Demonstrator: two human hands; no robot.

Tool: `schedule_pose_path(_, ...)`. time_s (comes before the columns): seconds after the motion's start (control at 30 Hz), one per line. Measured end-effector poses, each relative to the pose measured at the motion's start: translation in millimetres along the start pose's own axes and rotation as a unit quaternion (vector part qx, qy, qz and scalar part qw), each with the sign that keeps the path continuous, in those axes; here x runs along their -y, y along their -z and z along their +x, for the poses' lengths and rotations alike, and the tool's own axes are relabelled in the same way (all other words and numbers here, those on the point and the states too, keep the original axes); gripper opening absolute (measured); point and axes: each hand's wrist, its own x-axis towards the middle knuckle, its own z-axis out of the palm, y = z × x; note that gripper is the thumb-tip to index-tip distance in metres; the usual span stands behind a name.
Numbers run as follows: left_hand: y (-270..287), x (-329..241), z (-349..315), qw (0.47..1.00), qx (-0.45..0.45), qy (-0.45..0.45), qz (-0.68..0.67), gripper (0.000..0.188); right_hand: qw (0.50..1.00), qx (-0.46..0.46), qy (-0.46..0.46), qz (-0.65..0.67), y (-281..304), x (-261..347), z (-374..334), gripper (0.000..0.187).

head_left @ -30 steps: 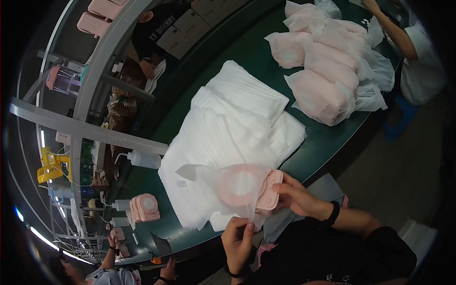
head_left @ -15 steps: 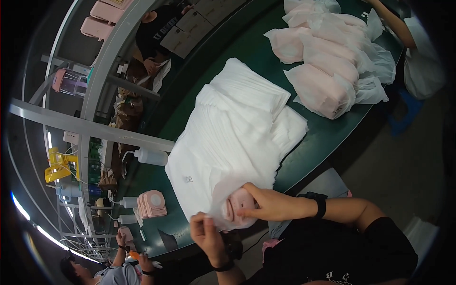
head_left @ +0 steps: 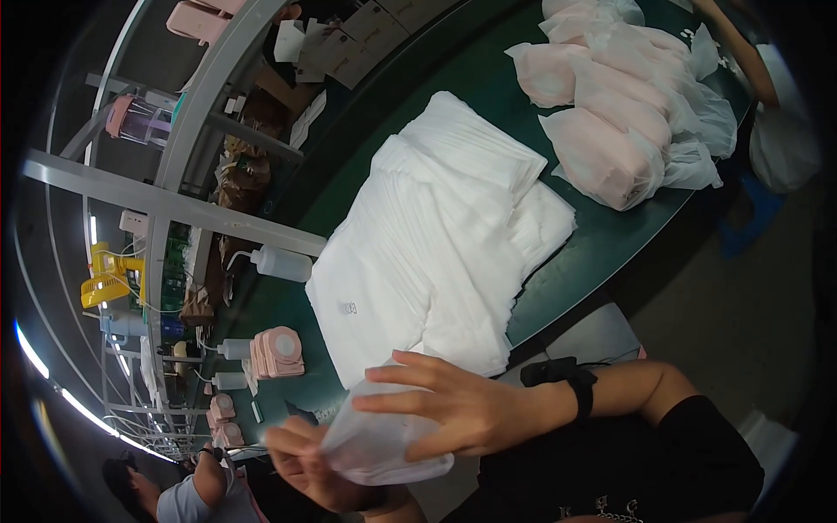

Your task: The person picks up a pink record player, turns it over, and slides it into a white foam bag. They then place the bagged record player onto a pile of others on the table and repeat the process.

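Observation:
A translucent white bag (head_left: pixel 375 444) is between my hands, close to my body at the near edge of the table. Its contents show only faintly through the film. My left hand (head_left: pixel 309 462) pinches the bag's left edge with closed fingers. My right hand (head_left: pixel 471 410) grips the bag from the right, the thumb below and the fingers stretched over its upper side. Just beyond lies a large fanned stack of white bags (head_left: pixel 436 227), with a small dark print on the top one.
Bagged pale pink items (head_left: pixel 610 139) lie in a heap at the far right, near another person's arm (head_left: pixel 741 52). A white squeeze bottle (head_left: pixel 283 264) and pink parts (head_left: pixel 277 353) stand to the left. A grey metal frame (head_left: pixel 174 205) borders the table. Another person (head_left: pixel 192 497) is at lower left.
Both hands have drawn the bag toward me and to the left, off the stack. The pink item seen in my right hand is now hidden behind the film and fingers.

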Motion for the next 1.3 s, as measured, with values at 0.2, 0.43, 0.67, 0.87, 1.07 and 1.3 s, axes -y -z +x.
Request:
schedule_pose_path(0.2,-3,51,-9,0.991,0.061,0.074,-0.094,0.023,0.937,0.014,-0.221,0.269,-9,-5,-38,0.012)
schedule_pose_path(0.43,14,146,-98,0.866,0.332,0.364,-0.087,0.039,0.941,-0.152,-0.164,0.254,7,15,-23,0.011)
schedule_pose_path(0.67,-1,152,-71,0.952,0.307,0.007,-0.002,0.03,0.981,-0.111,0.002,0.156,0,4,-20,0.015)
schedule_pose_path(0.87,69,116,-59,0.943,0.197,-0.219,0.157,0.023,0.879,-0.071,-0.461,0.101,4,-43,-73,0.013)
schedule_pose_path(1.07,60,123,-91,0.794,0.398,-0.301,0.348,0.018,0.891,0.062,-0.45,-0.008,-20,-47,-114,0.027)
schedule_pose_path(1.3,64,168,-104,0.846,0.316,-0.254,0.346,0.035,0.935,0.182,-0.24,-0.185,-40,-32,-156,0.047)
